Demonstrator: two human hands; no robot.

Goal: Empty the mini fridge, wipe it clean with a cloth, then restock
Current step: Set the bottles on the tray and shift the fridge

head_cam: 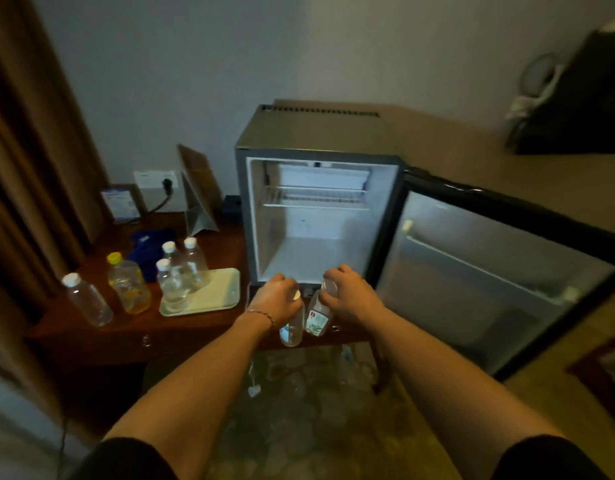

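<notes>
The mini fridge (250,202) stands on the wooden table with its door (489,282) swung open to the right; nothing shows inside but a wire shelf (316,197). Just in front of the fridge's lower edge, my left hand (276,299) grips a clear bottle (292,332) by its top. Beside it, my right hand (351,296) grips a second clear bottle (318,318) with a label. A blue cloth (150,249) lies at the back of the table.
A pale tray (223,292) left of the fridge carries three clear bottles (176,278). Further left stand a yellow-capped bottle (129,284) and a white-capped bottle (86,299). A wall socket (157,181), small card (120,202) and folded stand (198,192) sit behind.
</notes>
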